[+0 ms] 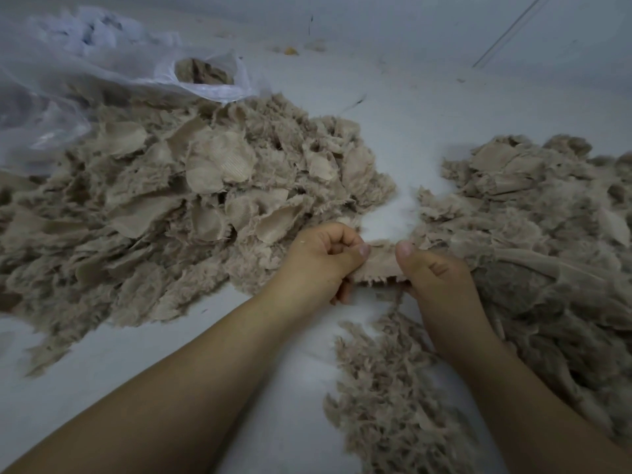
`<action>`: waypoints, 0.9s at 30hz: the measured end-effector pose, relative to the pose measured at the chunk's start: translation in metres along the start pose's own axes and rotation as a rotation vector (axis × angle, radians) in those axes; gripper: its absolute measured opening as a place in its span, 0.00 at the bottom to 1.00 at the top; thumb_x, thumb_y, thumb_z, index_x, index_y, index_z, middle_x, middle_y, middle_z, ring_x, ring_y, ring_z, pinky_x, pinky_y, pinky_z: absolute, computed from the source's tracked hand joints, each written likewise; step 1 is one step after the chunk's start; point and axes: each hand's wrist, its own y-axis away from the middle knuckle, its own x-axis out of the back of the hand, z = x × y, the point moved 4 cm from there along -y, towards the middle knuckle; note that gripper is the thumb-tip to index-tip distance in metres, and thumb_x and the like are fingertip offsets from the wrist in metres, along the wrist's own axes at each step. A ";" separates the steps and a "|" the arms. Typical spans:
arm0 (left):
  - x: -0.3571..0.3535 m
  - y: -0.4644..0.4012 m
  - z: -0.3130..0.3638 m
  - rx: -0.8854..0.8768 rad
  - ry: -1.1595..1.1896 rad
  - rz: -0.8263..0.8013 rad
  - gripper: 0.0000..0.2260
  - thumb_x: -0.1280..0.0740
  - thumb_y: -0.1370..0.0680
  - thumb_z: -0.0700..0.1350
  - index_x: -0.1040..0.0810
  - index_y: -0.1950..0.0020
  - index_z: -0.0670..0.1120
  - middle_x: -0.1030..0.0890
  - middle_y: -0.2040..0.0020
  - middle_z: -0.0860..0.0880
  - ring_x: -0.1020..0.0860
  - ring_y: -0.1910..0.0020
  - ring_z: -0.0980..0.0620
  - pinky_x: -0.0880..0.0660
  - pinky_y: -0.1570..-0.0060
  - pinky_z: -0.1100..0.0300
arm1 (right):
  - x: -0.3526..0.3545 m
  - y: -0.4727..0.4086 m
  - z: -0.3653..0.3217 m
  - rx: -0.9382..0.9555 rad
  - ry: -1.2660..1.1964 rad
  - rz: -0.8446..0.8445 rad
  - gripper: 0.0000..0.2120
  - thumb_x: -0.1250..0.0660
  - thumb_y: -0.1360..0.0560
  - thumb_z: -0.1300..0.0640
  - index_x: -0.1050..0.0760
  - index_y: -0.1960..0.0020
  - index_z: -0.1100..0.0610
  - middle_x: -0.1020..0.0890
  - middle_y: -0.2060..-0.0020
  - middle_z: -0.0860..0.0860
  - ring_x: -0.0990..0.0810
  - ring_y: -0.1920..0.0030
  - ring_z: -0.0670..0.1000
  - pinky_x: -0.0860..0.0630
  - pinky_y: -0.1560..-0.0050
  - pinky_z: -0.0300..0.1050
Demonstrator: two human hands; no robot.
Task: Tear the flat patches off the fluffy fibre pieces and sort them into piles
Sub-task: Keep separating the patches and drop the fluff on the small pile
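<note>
One beige fibre piece (381, 263) with a flat woven face and a fluffy lower edge is stretched between both hands in the middle of the view. My left hand (321, 260) pinches its left end, thumb on top and fingers curled under. Its right end is gripped the same way by my right hand (436, 278). A big pile of beige pieces (178, 206) with flat patches showing spreads to the left. Another pile (533, 227) lies to the right. A narrow heap of fluffy fibre (386, 388) sits below the hands, between my forearms.
A clear plastic bag (205, 75) holding more beige pieces lies at the back left, with white plastic sheeting (51, 63) around it. Everything rests on a pale grey surface (427, 97). Small bits of debris lie far back.
</note>
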 end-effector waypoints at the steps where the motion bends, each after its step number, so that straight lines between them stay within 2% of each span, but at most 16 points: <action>1: 0.000 0.000 0.000 0.005 -0.002 -0.003 0.08 0.34 0.21 0.38 0.24 0.60 0.42 0.28 0.75 0.47 0.30 0.80 0.50 0.35 0.79 0.63 | 0.000 0.000 0.000 0.010 0.030 0.006 0.27 0.30 0.24 0.43 0.19 0.53 0.70 0.20 0.56 0.73 0.21 0.52 0.75 0.22 0.51 0.70; 3: 0.000 0.001 0.002 0.019 0.007 -0.008 0.09 0.34 0.21 0.38 0.26 0.61 0.42 0.29 0.74 0.46 0.31 0.80 0.50 0.37 0.78 0.62 | 0.001 -0.001 0.001 0.023 0.047 0.024 0.18 0.32 0.25 0.49 0.16 0.55 0.65 0.18 0.57 0.70 0.18 0.53 0.70 0.21 0.51 0.65; 5: -0.001 0.001 0.003 0.034 0.014 -0.025 0.12 0.35 0.20 0.38 0.28 0.63 0.42 0.32 0.74 0.45 0.33 0.80 0.49 0.39 0.78 0.63 | 0.002 -0.003 0.003 0.006 0.017 0.029 0.13 0.33 0.25 0.50 0.13 0.56 0.56 0.14 0.58 0.62 0.16 0.54 0.61 0.18 0.53 0.55; 6: -0.001 0.002 0.004 0.040 0.017 -0.038 0.14 0.36 0.20 0.38 0.29 0.65 0.43 0.33 0.74 0.45 0.34 0.79 0.49 0.40 0.78 0.63 | 0.003 -0.003 0.005 -0.006 -0.007 0.023 0.12 0.33 0.25 0.49 0.13 0.56 0.54 0.14 0.58 0.59 0.15 0.53 0.60 0.18 0.53 0.52; 7: 0.000 0.002 0.004 0.046 0.021 -0.049 0.16 0.36 0.19 0.38 0.30 0.67 0.44 0.34 0.75 0.46 0.35 0.80 0.50 0.41 0.78 0.63 | 0.003 -0.003 0.007 -0.014 -0.027 0.020 0.13 0.33 0.25 0.49 0.13 0.55 0.55 0.14 0.57 0.60 0.15 0.52 0.62 0.17 0.52 0.53; 10: 0.005 0.005 0.002 0.057 0.029 -0.064 0.19 0.36 0.19 0.38 0.32 0.70 0.44 0.35 0.77 0.46 0.36 0.82 0.51 0.42 0.79 0.65 | 0.003 -0.003 0.008 -0.020 -0.033 0.029 0.17 0.32 0.25 0.49 0.15 0.53 0.63 0.16 0.56 0.68 0.18 0.51 0.70 0.19 0.49 0.64; 11: 0.008 0.005 0.001 0.056 0.028 -0.066 0.19 0.36 0.20 0.38 0.33 0.71 0.44 0.36 0.77 0.46 0.36 0.82 0.51 0.42 0.79 0.65 | 0.003 -0.003 0.009 -0.028 -0.040 0.032 0.16 0.32 0.25 0.49 0.15 0.53 0.62 0.16 0.55 0.66 0.17 0.51 0.68 0.18 0.48 0.63; 13: 0.013 0.005 -0.001 0.051 0.029 -0.050 0.19 0.36 0.20 0.37 0.32 0.71 0.44 0.36 0.77 0.46 0.36 0.83 0.52 0.42 0.79 0.66 | 0.002 -0.003 0.008 -0.044 -0.067 0.024 0.14 0.33 0.25 0.50 0.13 0.54 0.58 0.13 0.56 0.60 0.14 0.51 0.61 0.18 0.49 0.54; 16: 0.016 0.002 -0.001 -0.004 -0.023 -0.042 0.08 0.32 0.22 0.38 0.25 0.61 0.43 0.31 0.75 0.47 0.34 0.81 0.52 0.39 0.79 0.65 | 0.001 -0.001 0.002 0.001 -0.033 -0.004 0.13 0.32 0.25 0.51 0.14 0.60 0.57 0.13 0.60 0.57 0.14 0.57 0.56 0.19 0.54 0.43; 17: 0.013 0.002 0.002 -0.034 -0.051 -0.066 0.04 0.29 0.24 0.40 0.23 0.56 0.42 0.29 0.74 0.47 0.34 0.80 0.52 0.38 0.79 0.64 | 0.000 0.000 0.000 0.021 -0.014 -0.022 0.14 0.32 0.25 0.52 0.14 0.60 0.59 0.13 0.61 0.57 0.14 0.58 0.57 0.19 0.56 0.44; 19: 0.006 0.001 0.004 -0.098 -0.137 -0.110 0.08 0.26 0.27 0.44 0.19 0.50 0.44 0.28 0.72 0.45 0.33 0.76 0.51 0.36 0.75 0.60 | -0.003 0.001 -0.004 0.044 0.020 -0.051 0.14 0.33 0.24 0.52 0.14 0.60 0.60 0.14 0.60 0.56 0.14 0.57 0.58 0.18 0.56 0.47; 21: 0.001 0.001 0.006 -0.152 -0.194 -0.104 0.06 0.26 0.27 0.43 0.17 0.54 0.42 0.28 0.72 0.41 0.32 0.73 0.49 0.35 0.71 0.57 | -0.003 0.001 -0.006 0.037 0.033 -0.057 0.15 0.33 0.25 0.51 0.14 0.59 0.61 0.13 0.58 0.55 0.14 0.55 0.56 0.18 0.54 0.47; 22: 0.000 0.000 0.005 -0.158 -0.202 -0.079 0.05 0.27 0.25 0.42 0.17 0.57 0.39 0.27 0.73 0.41 0.32 0.74 0.50 0.34 0.71 0.59 | -0.003 0.001 -0.006 0.027 0.026 -0.063 0.14 0.32 0.25 0.52 0.14 0.59 0.61 0.13 0.58 0.55 0.14 0.55 0.56 0.18 0.54 0.46; 25: 0.007 -0.003 -0.004 -0.007 -0.046 0.030 0.13 0.33 0.21 0.38 0.22 0.66 0.39 0.28 0.77 0.49 0.33 0.79 0.56 0.37 0.77 0.67 | -0.004 0.002 -0.003 0.002 0.029 -0.089 0.14 0.32 0.26 0.53 0.15 0.58 0.62 0.13 0.56 0.55 0.15 0.53 0.56 0.18 0.51 0.52; 27: 0.011 -0.004 -0.006 0.060 0.039 0.057 0.14 0.36 0.19 0.39 0.26 0.66 0.40 0.32 0.79 0.51 0.36 0.82 0.55 0.40 0.80 0.67 | -0.006 0.002 -0.003 -0.027 -0.026 -0.083 0.13 0.33 0.26 0.53 0.14 0.58 0.60 0.13 0.55 0.55 0.14 0.52 0.55 0.18 0.52 0.51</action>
